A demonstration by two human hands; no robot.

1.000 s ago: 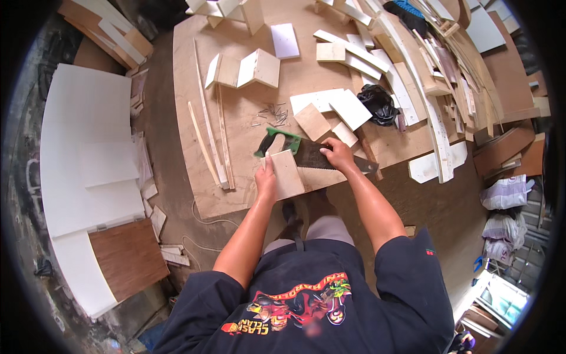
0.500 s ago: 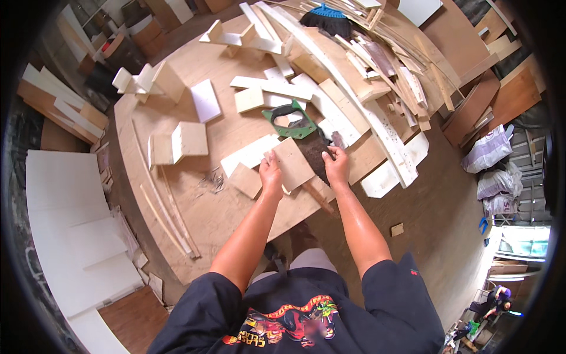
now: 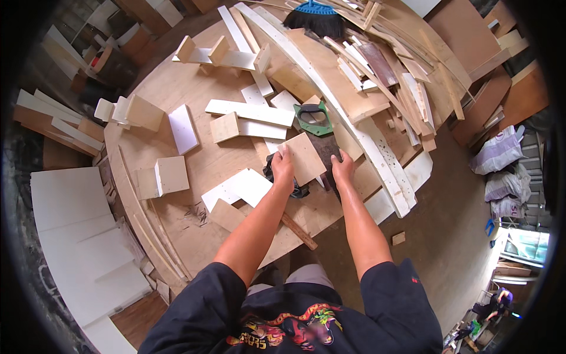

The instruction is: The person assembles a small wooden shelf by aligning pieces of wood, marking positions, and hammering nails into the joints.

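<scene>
Above the right side of the table [image 3: 206, 154], I see through my far camera the board [image 3: 305, 159], held in the left hand [image 3: 283, 169]; the thumb is on its face, and the other fingers I cannot see well. Just beside it is the saw [image 3: 325, 143]. The right hand [image 3: 343, 169] grasps this one by the blade, not by the green handle [image 3: 319, 128], which points away from the body. Whether blade and board touch, I cannot tell.

One second ago both were close to the nails [image 3: 197, 214], with the handle at the left of the board. Now they are farther right, and the saw has turned, so its handle is on the far side. For the work, I judge this means carrying and no cutting at this moment, because neither hand holds the handle.

Under the hands lies the black bag [image 3: 300, 192], partly hidden; to the left are white boards [image 3: 242, 183]. On the right passes the long plank [image 3: 383, 159]. Farther, I notice the broom [image 3: 315, 23].
</scene>
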